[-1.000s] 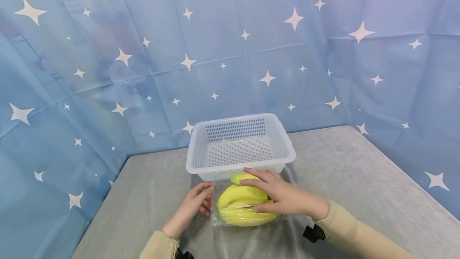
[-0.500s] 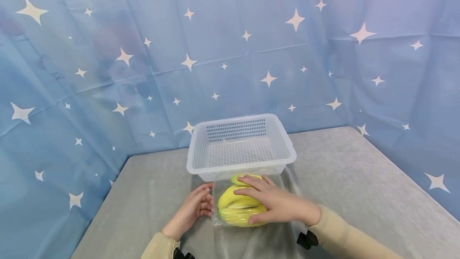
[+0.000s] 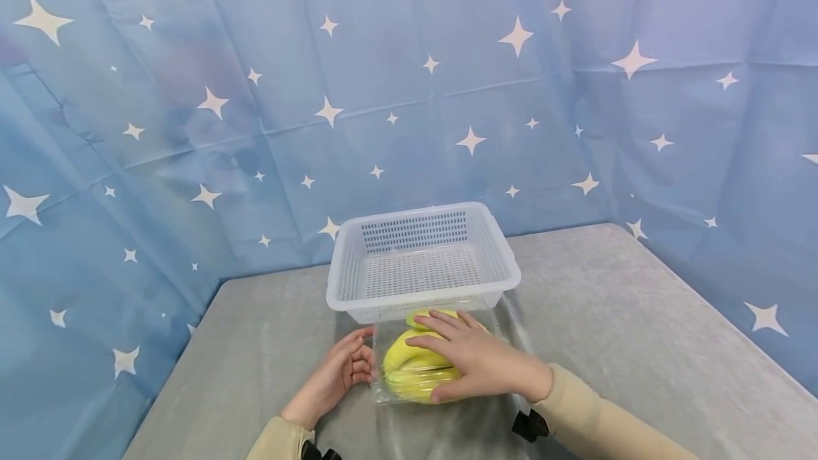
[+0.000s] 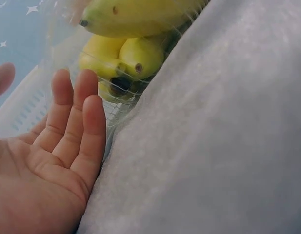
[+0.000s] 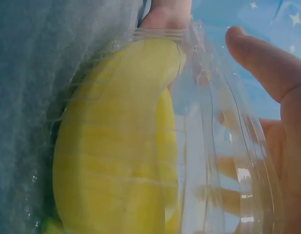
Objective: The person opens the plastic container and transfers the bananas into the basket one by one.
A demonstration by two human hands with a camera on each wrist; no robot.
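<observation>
Several yellow bananas lie inside a clear plastic container, which sits on the grey table in front of a basket. My right hand is over the top of the container with its fingers spread. In the right wrist view, the see-through wall stands beside that hand's fingers, with the bananas behind it. At the container's left side is my left hand, its fingers loosely bent and the fingertips at or close to the wall. Banana ends show past those fingers in the left wrist view.
A white plastic basket with slotted walls stands right behind the container, with nothing in it. The grey table extends to both sides. A blue curtain with white stars hangs behind and beside it.
My right hand has moved left across the top of the container and covers more of the bananas. The left hand stays at the left side, and the container has hardly moved.
</observation>
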